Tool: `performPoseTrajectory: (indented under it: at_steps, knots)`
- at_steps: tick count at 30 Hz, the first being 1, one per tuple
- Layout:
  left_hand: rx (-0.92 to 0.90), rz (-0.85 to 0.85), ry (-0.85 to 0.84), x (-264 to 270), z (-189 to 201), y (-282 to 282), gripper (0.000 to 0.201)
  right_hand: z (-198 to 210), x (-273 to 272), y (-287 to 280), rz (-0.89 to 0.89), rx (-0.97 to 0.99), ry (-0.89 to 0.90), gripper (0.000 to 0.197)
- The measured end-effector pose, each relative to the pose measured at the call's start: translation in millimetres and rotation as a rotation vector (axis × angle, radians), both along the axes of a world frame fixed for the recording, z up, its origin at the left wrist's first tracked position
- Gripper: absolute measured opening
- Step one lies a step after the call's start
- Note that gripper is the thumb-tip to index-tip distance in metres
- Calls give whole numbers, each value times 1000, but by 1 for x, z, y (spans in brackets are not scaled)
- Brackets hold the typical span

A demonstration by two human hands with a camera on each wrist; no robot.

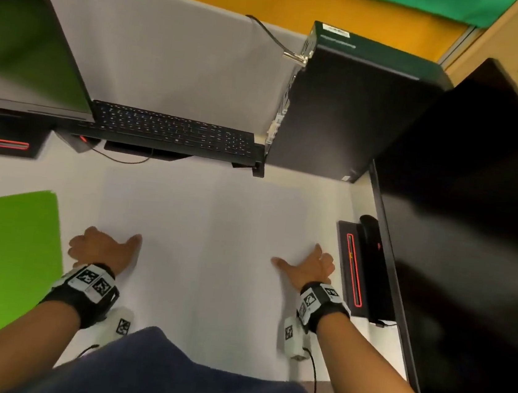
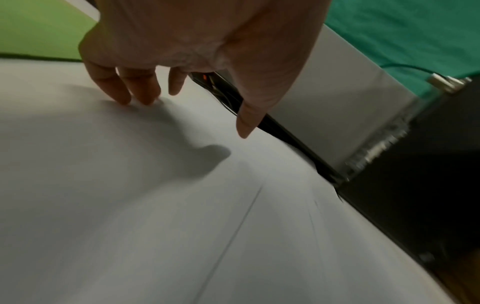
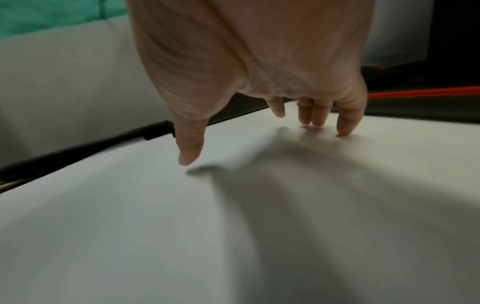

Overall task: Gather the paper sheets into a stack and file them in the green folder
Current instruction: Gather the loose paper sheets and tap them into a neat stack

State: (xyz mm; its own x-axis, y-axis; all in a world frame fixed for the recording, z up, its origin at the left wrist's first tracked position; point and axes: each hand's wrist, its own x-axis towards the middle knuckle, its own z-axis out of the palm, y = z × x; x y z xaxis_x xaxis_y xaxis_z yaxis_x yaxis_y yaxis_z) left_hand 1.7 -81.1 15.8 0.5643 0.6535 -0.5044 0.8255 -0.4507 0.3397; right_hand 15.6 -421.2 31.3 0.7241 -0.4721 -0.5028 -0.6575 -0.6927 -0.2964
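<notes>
From the head view, white paper sheets lie spread side by side on the white worktop, in front of the person. The left hand rests on the left part of the sheets and the right hand on the right part, well apart, each with its thumb pointing inward. The green folder lies flat on the worktop just left of the left hand. Behind the sheets stand a black keyboard, a monitor at far left, a black computer tower and a second dark monitor at right.

In the left wrist view, the left hand has loosely spread fingertips touching the paper, gripping nothing; faint sheet edges show where sheets overlap. The green folder appears beyond the hand.

In the right wrist view, the right hand likewise sets its fingertips on the paper sheets, fingers fairly straight, the thumb just above the surface.
</notes>
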Motion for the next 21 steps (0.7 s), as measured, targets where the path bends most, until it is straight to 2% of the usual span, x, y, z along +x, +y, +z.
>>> performPoseTrajectory:
  at_steps: [4, 9, 12, 15, 16, 19, 21]
  knots:
    - [-78, 50, 115, 9, -2, 4, 103, -10, 11, 4, -59, -28, 31, 114]
    - [-43, 124, 93, 8, -8, -5, 102, -17, 10, 9, -51, -40, 68, 105]
    - [-54, 130, 1, 7, -14, -9, 101, -18, 11, 7, -62, -33, 89, 110]
    - [-222, 196, -144, 7, -17, -5, 97, -15, 19, 5, -176, 109, 27, 112]
    - [-226, 199, -164, 7, -17, -2, 97, -15, 22, 2, -200, 146, 26, 110]
    - [-115, 144, -18, 6, -13, 6, 102, -10, 25, 1, -219, 196, 73, 97]
    - [-121, 125, 37, 4, -11, 8, 100, -9, 23, 4, -232, 202, 84, 87]
